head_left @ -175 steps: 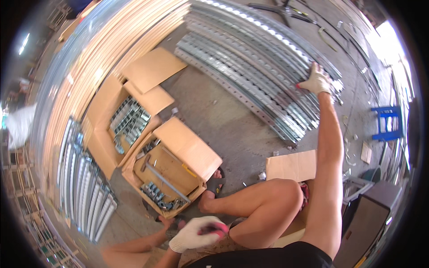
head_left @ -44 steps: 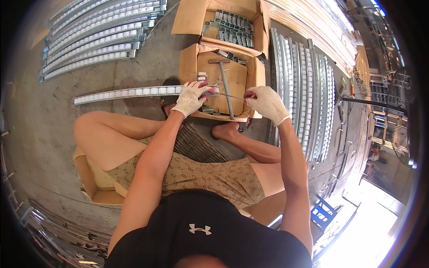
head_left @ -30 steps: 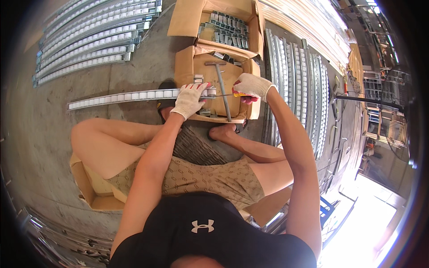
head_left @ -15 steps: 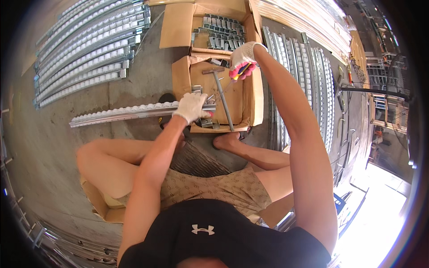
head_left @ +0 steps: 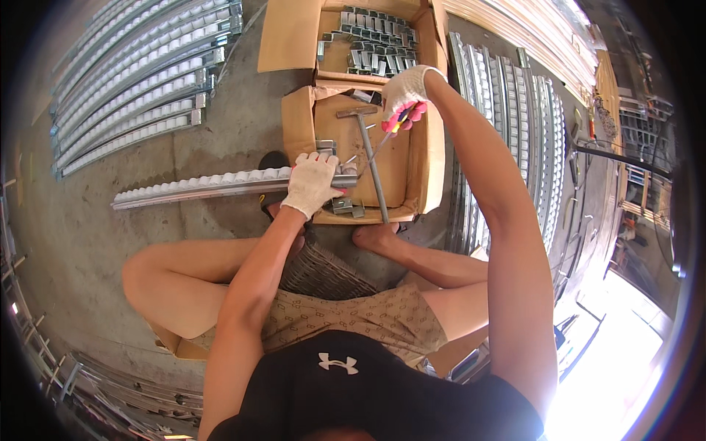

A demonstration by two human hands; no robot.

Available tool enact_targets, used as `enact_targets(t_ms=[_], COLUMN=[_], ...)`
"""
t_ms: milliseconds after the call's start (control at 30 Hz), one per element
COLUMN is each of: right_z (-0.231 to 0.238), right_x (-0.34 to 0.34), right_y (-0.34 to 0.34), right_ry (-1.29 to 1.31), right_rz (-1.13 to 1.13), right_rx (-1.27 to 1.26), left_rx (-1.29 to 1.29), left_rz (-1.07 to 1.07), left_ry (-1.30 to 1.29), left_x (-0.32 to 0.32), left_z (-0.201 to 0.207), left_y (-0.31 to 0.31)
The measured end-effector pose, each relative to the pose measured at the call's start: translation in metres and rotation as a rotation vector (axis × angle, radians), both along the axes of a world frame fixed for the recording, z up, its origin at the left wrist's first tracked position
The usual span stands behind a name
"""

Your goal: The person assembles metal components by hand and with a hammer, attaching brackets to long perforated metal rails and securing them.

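My gloved left hand (head_left: 312, 181) is wrapped round the right end of a metal roller track (head_left: 213, 181) lined with small white rollers. That end rests over the near left part of an open cardboard box (head_left: 434, 173). In my gloved right hand (head_left: 404, 101) is a screwdriver (head_left: 377, 148) with a yellow and dark handle, its shaft slanting down left toward the track's end. The tip is too small to make out. A hammer (head_left: 371, 169) lies in the box between my hands, its handle end over the near rim. Small metal brackets (head_left: 343, 209) lie beside my left hand.
Behind stands a second box (head_left: 287, 37) holding rows of metal brackets (head_left: 379, 40). More roller tracks (head_left: 140, 81) lie on the floor at the left, others (head_left: 507, 125) at the right. My bare foot (head_left: 376, 235) is against the box's near side.
The screwdriver has swung lower, its shaft now pointing at the track's end. My right hand has shifted slightly right and up. The left hand still holds the track.
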State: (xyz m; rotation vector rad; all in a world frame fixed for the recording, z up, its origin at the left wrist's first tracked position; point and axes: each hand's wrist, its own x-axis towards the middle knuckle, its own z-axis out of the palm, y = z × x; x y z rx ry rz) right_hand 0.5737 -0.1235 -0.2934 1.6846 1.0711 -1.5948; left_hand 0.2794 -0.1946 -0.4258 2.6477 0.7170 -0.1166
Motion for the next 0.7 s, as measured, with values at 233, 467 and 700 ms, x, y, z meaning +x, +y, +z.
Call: enact_targets(t_ms=[233, 467, 700], right_z=[0.017, 0.022, 0.021], right_x=[0.001, -0.018, -0.019], right_y=[0.0, 0.004, 0.004], right_ry=[0.017, 0.032, 0.032], right_rz=[0.036, 0.024, 0.023], right_rx=[0.084, 0.126, 0.1], left_rx=[0.018, 0.066, 0.041], left_rz=[-0.016, -0.005, 0.001], left_ry=[0.012, -0.041, 0.025], left_x=[0.004, 0.002, 0.001], left_z=[-0.006, -0.009, -0.007], left_y=[0.0, -0.003, -0.004])
